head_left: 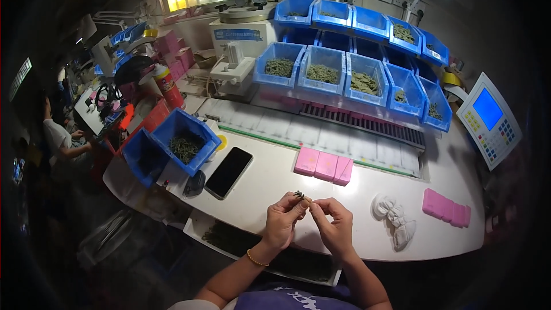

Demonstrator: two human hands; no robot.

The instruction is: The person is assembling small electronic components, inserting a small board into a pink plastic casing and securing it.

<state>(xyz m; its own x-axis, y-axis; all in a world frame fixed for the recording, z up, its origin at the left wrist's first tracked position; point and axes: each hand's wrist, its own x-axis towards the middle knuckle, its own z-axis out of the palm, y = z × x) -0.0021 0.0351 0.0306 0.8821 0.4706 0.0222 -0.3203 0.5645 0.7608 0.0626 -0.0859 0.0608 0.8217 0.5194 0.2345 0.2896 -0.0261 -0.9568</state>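
My left hand (pixel 281 218) is closed in a pinch above the front edge of the white table. Several small dark green pieces (pixel 299 194) stick out between its thumb and forefinger. The fingertips of my right hand (pixel 333 224) are pressed together close beside the left thumb. Whatever the right fingers hold, if anything, is too small to make out. Just beyond the hands lie pink blocks (pixel 325 165) in a row. To their left rests a black phone (pixel 229 173).
A blue bin (pixel 186 140) of dark green pieces stands at the left. Racked blue bins (pixel 322 74) rise at the back. On the right are a tied white cloth (pixel 395 221), more pink blocks (pixel 446 207) and a control panel (pixel 491 120). A drawer (pixel 195 231) sits open below the table edge.
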